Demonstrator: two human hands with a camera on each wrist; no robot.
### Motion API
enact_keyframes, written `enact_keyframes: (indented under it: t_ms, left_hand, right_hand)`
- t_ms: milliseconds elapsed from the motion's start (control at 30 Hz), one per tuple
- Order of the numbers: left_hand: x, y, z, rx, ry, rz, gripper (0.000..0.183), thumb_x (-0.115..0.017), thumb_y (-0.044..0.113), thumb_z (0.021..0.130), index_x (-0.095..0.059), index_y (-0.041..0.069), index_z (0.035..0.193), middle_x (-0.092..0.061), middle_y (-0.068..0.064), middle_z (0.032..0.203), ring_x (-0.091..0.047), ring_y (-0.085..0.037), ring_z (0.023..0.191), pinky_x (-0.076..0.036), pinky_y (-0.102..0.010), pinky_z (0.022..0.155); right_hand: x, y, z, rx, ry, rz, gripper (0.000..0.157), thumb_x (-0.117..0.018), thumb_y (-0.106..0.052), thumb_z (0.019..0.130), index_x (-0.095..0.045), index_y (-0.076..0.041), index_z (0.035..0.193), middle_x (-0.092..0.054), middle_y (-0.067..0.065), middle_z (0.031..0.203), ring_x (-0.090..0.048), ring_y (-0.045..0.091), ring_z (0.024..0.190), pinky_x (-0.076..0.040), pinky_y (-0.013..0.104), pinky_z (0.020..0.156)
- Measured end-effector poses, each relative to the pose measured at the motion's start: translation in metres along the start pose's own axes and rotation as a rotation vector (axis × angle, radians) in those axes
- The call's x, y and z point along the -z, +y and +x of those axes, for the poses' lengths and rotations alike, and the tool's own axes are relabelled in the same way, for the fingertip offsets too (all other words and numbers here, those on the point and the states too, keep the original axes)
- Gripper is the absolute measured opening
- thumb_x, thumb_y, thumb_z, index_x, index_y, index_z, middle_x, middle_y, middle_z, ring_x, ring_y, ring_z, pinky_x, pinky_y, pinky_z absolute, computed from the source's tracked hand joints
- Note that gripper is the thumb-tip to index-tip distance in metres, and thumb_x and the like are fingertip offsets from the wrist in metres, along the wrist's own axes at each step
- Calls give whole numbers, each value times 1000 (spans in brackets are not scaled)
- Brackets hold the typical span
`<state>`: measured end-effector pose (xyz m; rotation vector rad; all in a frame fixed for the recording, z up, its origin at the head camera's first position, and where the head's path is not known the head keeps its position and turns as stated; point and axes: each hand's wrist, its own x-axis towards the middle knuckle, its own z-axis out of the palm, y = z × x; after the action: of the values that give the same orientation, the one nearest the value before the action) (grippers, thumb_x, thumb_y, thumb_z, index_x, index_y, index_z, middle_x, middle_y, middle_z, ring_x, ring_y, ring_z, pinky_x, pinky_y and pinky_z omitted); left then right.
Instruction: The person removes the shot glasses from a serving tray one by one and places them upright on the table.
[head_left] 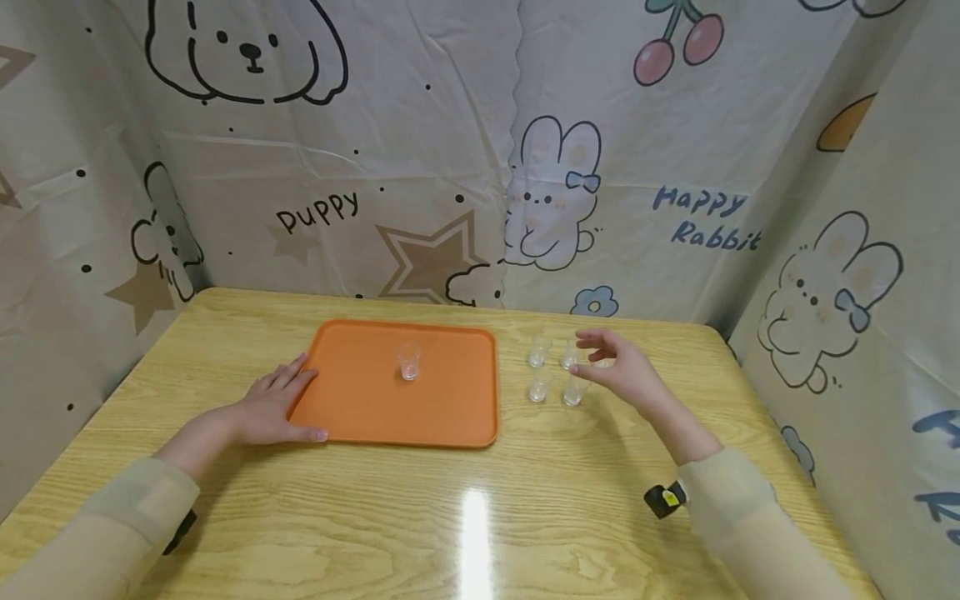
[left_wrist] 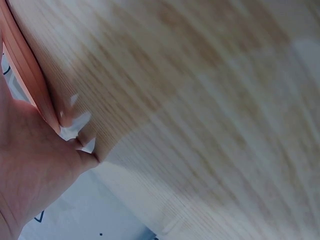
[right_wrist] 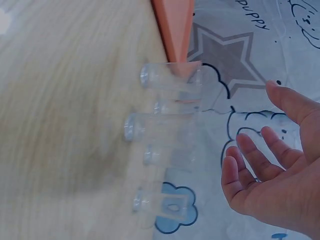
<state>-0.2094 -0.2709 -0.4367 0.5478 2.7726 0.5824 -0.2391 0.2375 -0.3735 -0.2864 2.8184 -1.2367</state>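
My left hand [head_left: 273, 408] lies at the left edge of an orange tray [head_left: 450, 417], fingers spread along its rim and thumb at the near corner. In the left wrist view, the same hand [left_wrist: 40, 150] is beside the tray's side wall [left_wrist: 32, 65]. One small clear shot glass [head_left: 408, 363] stands upright on the tray. Over a group of several similar glasses right of the tray, my right hand [head_left: 618, 367] hovers with thumb and fingers apart, holding nothing. The right wrist view shows a gap between this hand [right_wrist: 275, 170] and the nearest glass [right_wrist: 160, 127].
The wooden table [head_left: 375, 517] ends at a printed cloth backdrop [head_left: 420, 167] behind, with cloth also on both sides. Front-left in the group is one glass [head_left: 538, 387], with another [head_left: 537, 354] behind it.
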Motion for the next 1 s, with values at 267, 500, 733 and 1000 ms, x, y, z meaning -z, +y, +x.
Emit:
enact_keyframes:
  t_ms: [267,500,733,1000]
  left_hand:
    - [0,-2,1,8,-12,15,110,-67,62,75,-18,-4,148,2,-24,156,-3,-55,136,-6,-69,104]
    - [-2,-3,1,10,-19,10,112,-66,64,75,-17,-3,148,4,-23,156,-1,-54,137,-5,-69,104]
    - [-2,-4,1,10,-18,10,112,-67,64,75,-16,-3,149,4,-22,156,-1,-54,137,-5,-69,104]
    - [-2,-2,2,10,-11,15,111,-67,63,75,-17,-3,149,3,-23,156,-2,-55,137,-6,-68,105]
  right_hand:
    - [4,-32,10,14,-16,13,61,-72,-35,83,-48,-17,136,-55,6,131,-51,27,115,-47,45,89]
    - [-4,-61,20,55,-28,40,58,-72,-34,84,-49,-17,135,-56,6,131,-51,26,114,-46,44,91]
    - [-21,-84,32,100,-53,102,59,-73,-31,83,-49,-17,135,-56,6,131,-51,27,114,-45,44,92]
    - [-44,-102,45,137,-71,148,62,-74,-27,83,-46,-18,138,-55,8,133,-52,27,112,-47,42,87]
